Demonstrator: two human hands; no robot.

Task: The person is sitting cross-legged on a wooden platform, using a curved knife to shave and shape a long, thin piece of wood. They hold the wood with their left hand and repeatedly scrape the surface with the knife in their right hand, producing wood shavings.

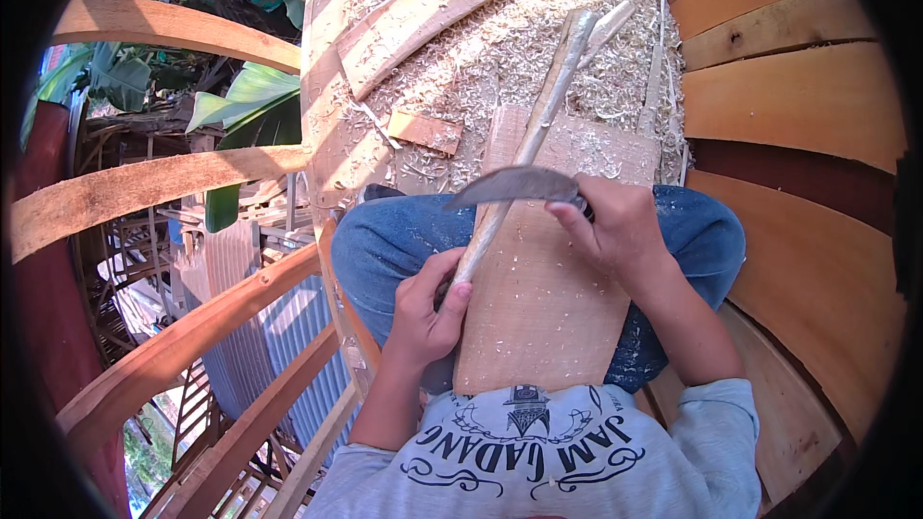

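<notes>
My left hand (429, 308) is closed around the near end of a long, thin wooden stick (535, 130), which slants up and away to the right. My right hand (615, 224) grips a knife (514, 186) with a broad, curved, dark blade; its handle is mostly hidden in the fist. The blade lies across the stick near its middle, its tip pointing left. Beneath both rests a wide wooden board (543, 308), lying over my lap between my jeans-clad legs and dotted with small chips.
Curled wood shavings (452, 67) cover the planks ahead, around a curved timber piece (433, 14) and a small wood offcut (424, 131). Curved ribs (163, 187) with open gaps stand at the left. Overlapping planks (798, 101) wall the right side.
</notes>
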